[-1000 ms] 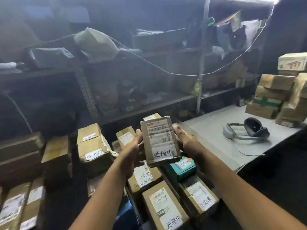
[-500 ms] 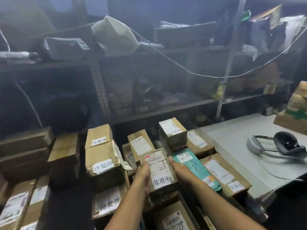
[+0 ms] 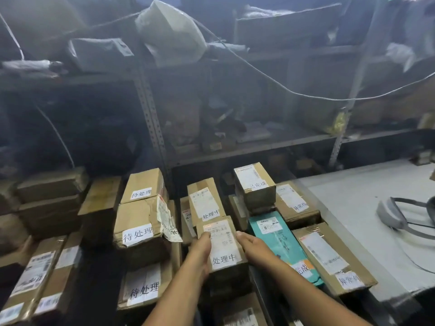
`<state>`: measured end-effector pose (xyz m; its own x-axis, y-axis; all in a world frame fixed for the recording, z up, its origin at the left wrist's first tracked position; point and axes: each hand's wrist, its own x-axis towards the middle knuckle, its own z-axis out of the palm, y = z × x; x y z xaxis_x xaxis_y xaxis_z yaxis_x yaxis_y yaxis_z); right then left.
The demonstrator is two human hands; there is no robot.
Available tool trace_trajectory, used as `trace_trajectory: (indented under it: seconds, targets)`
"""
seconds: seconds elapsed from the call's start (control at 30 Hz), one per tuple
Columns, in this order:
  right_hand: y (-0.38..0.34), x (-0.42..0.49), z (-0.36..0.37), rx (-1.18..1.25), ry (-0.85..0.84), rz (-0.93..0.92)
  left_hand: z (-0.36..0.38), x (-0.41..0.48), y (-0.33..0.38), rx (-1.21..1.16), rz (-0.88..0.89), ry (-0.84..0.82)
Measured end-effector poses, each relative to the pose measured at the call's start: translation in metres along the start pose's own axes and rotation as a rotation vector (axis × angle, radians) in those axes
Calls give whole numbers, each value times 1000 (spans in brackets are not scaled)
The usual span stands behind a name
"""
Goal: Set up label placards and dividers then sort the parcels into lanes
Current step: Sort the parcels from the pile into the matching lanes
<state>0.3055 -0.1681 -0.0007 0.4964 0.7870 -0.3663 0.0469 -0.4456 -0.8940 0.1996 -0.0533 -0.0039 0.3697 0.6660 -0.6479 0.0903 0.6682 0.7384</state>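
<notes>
I am seating the parcel [image 3: 223, 245] at six o'clock of its matching box [image 3: 205, 203], left hand [image 3: 200, 251] and right hand [image 3: 253, 248] clasping its sides; next likely needs a square release.

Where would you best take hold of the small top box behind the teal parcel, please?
Grip the small top box by its left and right side walls, coming down from above. It sits highest in its row, so both sides stand free; its flat labelled top offers nothing to pinch.
</notes>
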Motion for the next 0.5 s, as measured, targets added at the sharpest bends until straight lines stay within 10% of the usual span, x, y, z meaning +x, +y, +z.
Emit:
trace_trajectory:
  seconds: [0.2, 0.5]
  targets:
    - [-32, -8, -25, -216, 53, -109, 14, -39, 16, 259, 244, 75]
    - [-123, -32, -46, -842, 204, -407, 22, -132, 92, 1461, 679, 599]
